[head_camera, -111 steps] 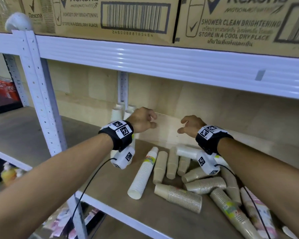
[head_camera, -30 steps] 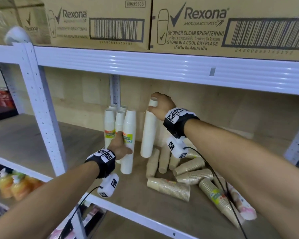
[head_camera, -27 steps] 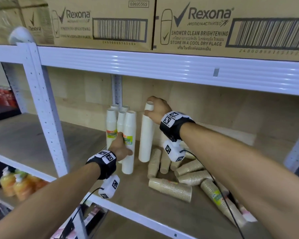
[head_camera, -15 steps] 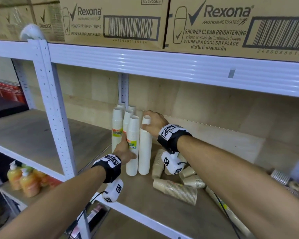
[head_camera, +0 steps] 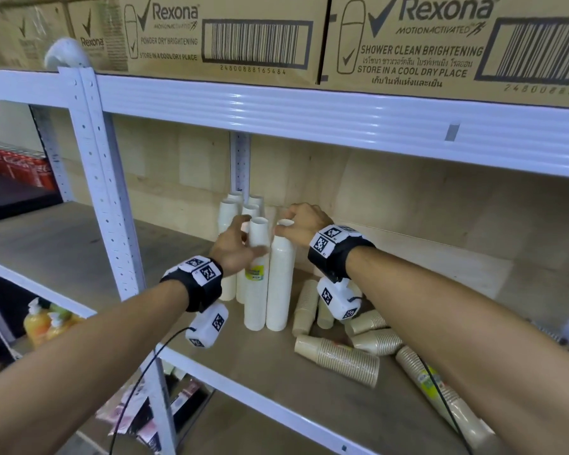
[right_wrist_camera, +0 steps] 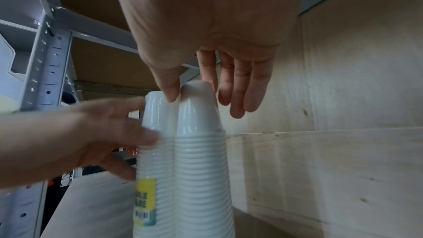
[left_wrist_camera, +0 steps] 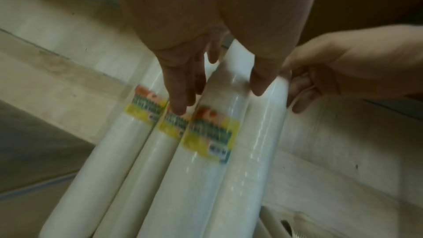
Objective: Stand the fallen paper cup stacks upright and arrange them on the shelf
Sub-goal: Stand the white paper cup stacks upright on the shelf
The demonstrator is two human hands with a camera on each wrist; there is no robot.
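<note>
Several white paper cup stacks (head_camera: 228,218) stand upright at the back left of the wooden shelf (head_camera: 270,389). My left hand (head_camera: 240,247) grips the front labelled stack (head_camera: 255,300) near its top, fingers on its left and thumb on its right (left_wrist_camera: 219,100). Beside it on the right stands a plain white stack (head_camera: 280,284). My right hand (head_camera: 296,224) pinches its top between thumb and forefinger (right_wrist_camera: 192,88), other fingers straight. Brown cup stacks (head_camera: 337,359) lie fallen to the right.
More fallen brown stacks (head_camera: 375,341) and a long labelled one (head_camera: 440,395) lie under my right forearm. A white upright post (head_camera: 112,205) stands left. The beam (head_camera: 342,119) overhead carries cardboard boxes (head_camera: 230,34). Bottles (head_camera: 41,323) sit on the lower shelf.
The right hand has brought the plain white stack upright and pushed it against the labelled stack. The left hand has slid up the labelled stack from its middle to near its top.
</note>
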